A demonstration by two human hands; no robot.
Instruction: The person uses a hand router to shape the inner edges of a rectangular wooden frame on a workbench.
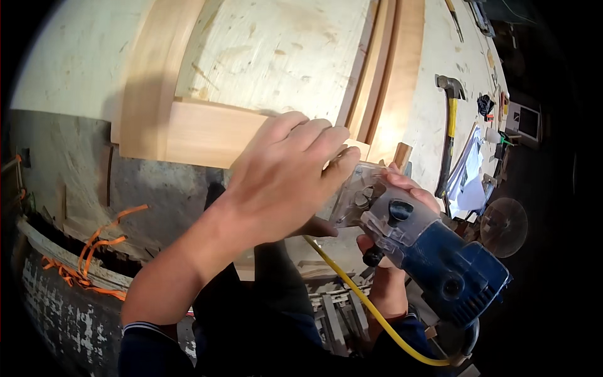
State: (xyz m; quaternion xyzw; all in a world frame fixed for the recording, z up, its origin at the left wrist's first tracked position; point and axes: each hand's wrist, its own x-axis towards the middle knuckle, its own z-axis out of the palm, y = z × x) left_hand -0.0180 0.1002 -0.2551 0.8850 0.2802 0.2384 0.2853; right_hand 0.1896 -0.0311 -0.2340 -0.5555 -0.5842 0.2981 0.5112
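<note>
Routing the near end of a pale wooden frame (207,129) on the worktop (276,44), the right hand (402,188) fingers grip a blue trimmer (433,251) at the frame's corner while the left hand (286,179) lies flat, fingers together, calling for steady guidance.

Over at three o'clock, a small grey-and-white boxy screen-like unit (523,122) sits past the workbench's (433,107) far edge, too blurred to tell whether it is really a screen. No packages, labels or signs that can be made out anywhere else.
</note>
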